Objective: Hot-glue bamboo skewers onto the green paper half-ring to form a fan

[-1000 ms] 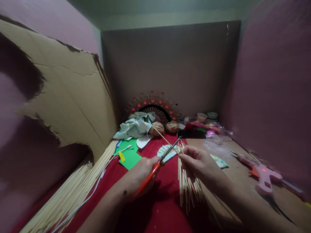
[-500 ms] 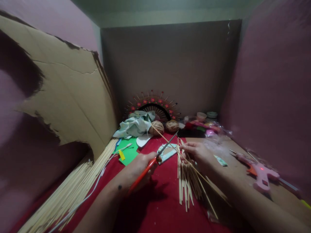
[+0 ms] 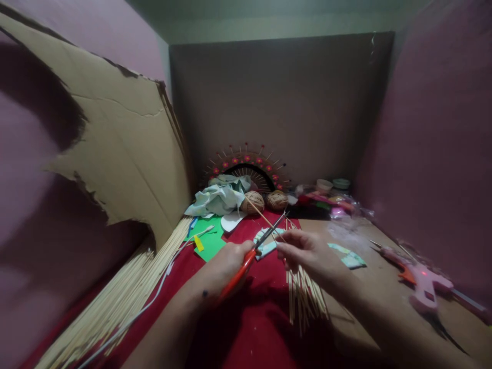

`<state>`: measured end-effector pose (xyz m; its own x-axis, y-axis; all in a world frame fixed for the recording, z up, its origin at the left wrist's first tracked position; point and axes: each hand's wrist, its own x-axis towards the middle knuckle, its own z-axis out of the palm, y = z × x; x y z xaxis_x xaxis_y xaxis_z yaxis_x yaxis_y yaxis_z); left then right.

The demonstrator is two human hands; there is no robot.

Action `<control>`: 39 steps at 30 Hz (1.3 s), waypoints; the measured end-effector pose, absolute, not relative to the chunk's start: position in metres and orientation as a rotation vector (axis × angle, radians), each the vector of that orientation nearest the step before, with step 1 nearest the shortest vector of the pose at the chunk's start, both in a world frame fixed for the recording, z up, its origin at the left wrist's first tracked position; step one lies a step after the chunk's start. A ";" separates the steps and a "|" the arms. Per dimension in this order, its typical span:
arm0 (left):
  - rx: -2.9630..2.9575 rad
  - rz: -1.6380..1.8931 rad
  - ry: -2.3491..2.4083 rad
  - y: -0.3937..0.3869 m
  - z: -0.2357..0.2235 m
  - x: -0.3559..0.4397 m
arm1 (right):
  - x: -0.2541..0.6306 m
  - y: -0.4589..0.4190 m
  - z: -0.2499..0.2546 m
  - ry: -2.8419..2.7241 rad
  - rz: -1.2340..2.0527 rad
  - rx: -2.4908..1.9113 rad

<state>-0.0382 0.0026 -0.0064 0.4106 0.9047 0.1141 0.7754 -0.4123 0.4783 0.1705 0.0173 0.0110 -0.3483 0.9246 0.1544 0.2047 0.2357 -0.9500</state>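
Note:
My left hand (image 3: pixel 229 262) is closed around the orange handles of a pair of scissors (image 3: pixel 240 271). The blades point up and away, crossing a thin bamboo stick (image 3: pixel 255 207); whether they are cutting it cannot be told. My right hand (image 3: pixel 305 250) pinches that stick near the blades, its far end reaching toward a ball of twine (image 3: pixel 252 202). Beneath my right hand a loose pile of short sticks (image 3: pixel 306 300) lies on the red cloth (image 3: pixel 261 328). Just behind the blades is a pale green fabric-covered piece (image 3: pixel 268 250), partly hidden.
Long sticks (image 3: pixel 115 292) and a white cable (image 3: pixel 151 300) run along the left, beside torn cardboard (image 3: pixel 123 138). At right a pink glue gun (image 3: pixel 425 287) rests on a brown board (image 3: pixel 369 287) near a fabric scrap (image 3: pixel 348 256). Crumpled cloth (image 3: pixel 217 200) lies at the back.
My right hand has come closer to the scissor blades along the stick. The long stick ends that stuck out below it no longer show. The whole view has shifted slightly.

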 end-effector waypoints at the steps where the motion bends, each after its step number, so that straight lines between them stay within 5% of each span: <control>1: 2.333 0.527 1.435 0.002 -0.008 -0.037 | 0.168 0.012 0.011 -1.759 1.040 -1.068; 6: 2.394 0.586 1.387 -0.003 -0.011 -0.031 | 0.169 0.007 0.005 -1.850 0.547 -1.085; 14: 2.385 0.816 1.096 -0.012 0.008 -0.019 | 0.185 0.007 0.024 -1.608 1.430 -0.927; 22: 2.515 0.731 1.109 -0.016 0.009 -0.015 | 0.202 0.010 0.027 -1.484 1.926 -0.815; 28: 2.486 0.628 1.166 -0.014 0.000 -0.015 | 0.204 0.013 0.023 -1.447 1.943 -0.811; 35: 2.456 0.627 1.252 -0.007 -0.007 -0.016 | 0.193 0.007 0.025 -1.532 1.513 -0.900; 39: 2.463 0.743 1.079 -0.014 0.004 -0.011 | 0.202 0.012 0.026 -1.450 1.890 -0.782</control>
